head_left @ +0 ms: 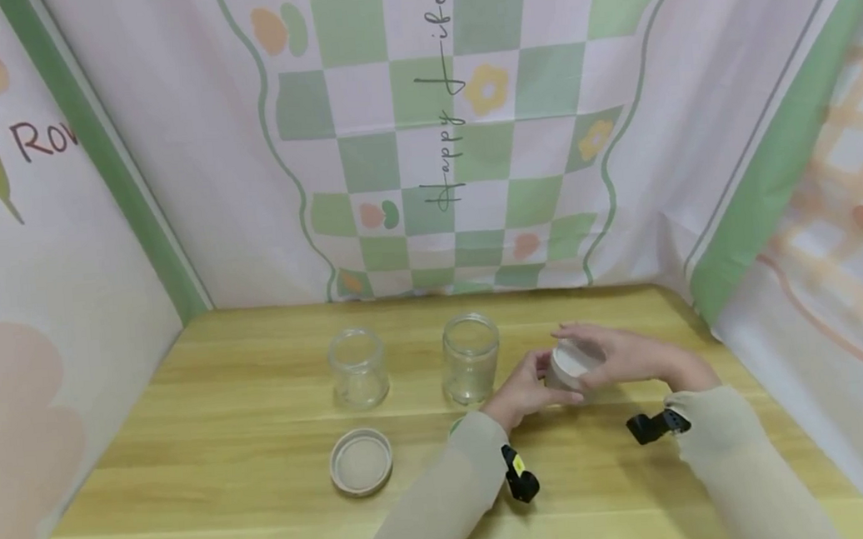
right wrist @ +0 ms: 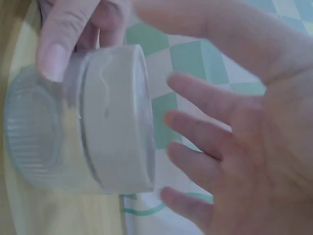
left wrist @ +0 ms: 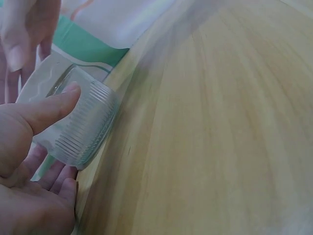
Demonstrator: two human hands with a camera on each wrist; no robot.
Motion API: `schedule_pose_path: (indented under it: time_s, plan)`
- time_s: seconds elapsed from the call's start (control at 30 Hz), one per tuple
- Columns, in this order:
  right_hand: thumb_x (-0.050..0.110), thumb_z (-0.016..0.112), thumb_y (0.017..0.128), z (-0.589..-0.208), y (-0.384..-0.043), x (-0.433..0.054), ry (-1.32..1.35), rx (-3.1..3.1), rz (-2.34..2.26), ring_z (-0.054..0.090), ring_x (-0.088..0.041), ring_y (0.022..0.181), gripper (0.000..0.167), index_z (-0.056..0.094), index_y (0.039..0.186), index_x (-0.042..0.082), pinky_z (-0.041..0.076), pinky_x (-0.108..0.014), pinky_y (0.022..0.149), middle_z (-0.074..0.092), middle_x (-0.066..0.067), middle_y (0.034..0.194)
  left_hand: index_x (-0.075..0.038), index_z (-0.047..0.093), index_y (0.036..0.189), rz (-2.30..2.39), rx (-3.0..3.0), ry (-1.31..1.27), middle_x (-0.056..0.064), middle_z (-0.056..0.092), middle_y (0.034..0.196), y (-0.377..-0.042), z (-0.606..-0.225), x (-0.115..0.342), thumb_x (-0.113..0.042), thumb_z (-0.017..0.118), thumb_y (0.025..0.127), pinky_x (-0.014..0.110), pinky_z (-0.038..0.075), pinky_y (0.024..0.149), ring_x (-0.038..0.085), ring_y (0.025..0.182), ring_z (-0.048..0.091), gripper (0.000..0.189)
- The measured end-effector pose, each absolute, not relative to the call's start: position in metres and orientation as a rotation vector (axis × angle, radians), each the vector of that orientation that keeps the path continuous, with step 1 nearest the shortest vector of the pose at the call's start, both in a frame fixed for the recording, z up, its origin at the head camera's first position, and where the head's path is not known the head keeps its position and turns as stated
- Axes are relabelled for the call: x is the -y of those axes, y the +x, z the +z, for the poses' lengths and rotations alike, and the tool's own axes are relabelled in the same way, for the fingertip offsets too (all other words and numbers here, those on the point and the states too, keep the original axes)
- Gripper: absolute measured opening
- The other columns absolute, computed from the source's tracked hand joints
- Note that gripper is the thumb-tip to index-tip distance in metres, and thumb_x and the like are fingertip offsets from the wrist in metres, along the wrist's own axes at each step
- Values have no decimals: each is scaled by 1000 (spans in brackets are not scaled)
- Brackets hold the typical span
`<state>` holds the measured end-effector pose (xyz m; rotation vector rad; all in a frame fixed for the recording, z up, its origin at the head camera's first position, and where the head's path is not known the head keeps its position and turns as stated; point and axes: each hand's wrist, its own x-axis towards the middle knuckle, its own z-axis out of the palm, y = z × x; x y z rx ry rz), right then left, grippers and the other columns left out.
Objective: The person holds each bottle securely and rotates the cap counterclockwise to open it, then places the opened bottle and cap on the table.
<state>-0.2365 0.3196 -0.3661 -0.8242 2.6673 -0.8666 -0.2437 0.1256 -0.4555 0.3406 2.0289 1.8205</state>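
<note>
A ribbed clear glass jar (right wrist: 41, 132) is in my left hand (head_left: 523, 390), tilted on its side in the wrist views. The thumb presses one side of its glass and the fingers lie around the other. On the jar's mouth sits a pale beige lid (right wrist: 115, 120). Facing that lid is my right hand (head_left: 625, 356), its fingers spread and slightly bent. In the right wrist view a gap shows between those fingertips and the lid's top. The left wrist view shows the jar's ribbed base close over the wooden table (left wrist: 210, 127).
Two uncovered glass jars stand left of the hands, one farther left (head_left: 358, 371) and one nearer (head_left: 471, 363). A loose beige lid (head_left: 361, 464) lies inside-up at the front left. Something with a green edge (head_left: 455, 425) is mostly hidden by the left sleeve. Printed curtains (head_left: 431, 161) enclose the table.
</note>
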Motion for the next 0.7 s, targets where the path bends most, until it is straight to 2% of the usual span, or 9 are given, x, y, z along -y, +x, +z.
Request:
schedule_pose_path:
  time_s: [0.2,0.3,0.47,0.7]
  plan:
    - [41,72,93,-369,-227,-310,-629,-2908,-827,42,-52,131,76,44,145,-8,37,-67,104,44,-31,146,-17,52,133,1834,-2027,339,-6,55,130,-243,-456,-126,-8,89,76,47,41,109,21,126,49,67]
    - [48,66,95,-373,-223,-306,-502,-3014,-763,46,-52,128,77,47,141,-11,38,-66,103,49,-33,140,-18,53,131,1840,-2030,329,-6,55,129,-244,-457,-127,-7,89,76,45,42,108,21,126,49,66]
    - [58,64,93,-380,-218,-302,-382,-3157,-663,55,-52,116,84,50,138,-12,47,-66,92,54,-35,133,-20,53,131,1838,-2022,309,-8,55,131,-244,-458,-128,-8,89,76,46,41,109,21,128,48,66]
    - [57,74,84,-392,-214,-302,-413,-3362,-517,59,-45,101,79,62,126,-9,51,-60,77,63,-32,114,-20,53,131,1827,-2030,290,-8,55,131,-244,-457,-128,-9,89,76,47,42,108,21,128,48,67]
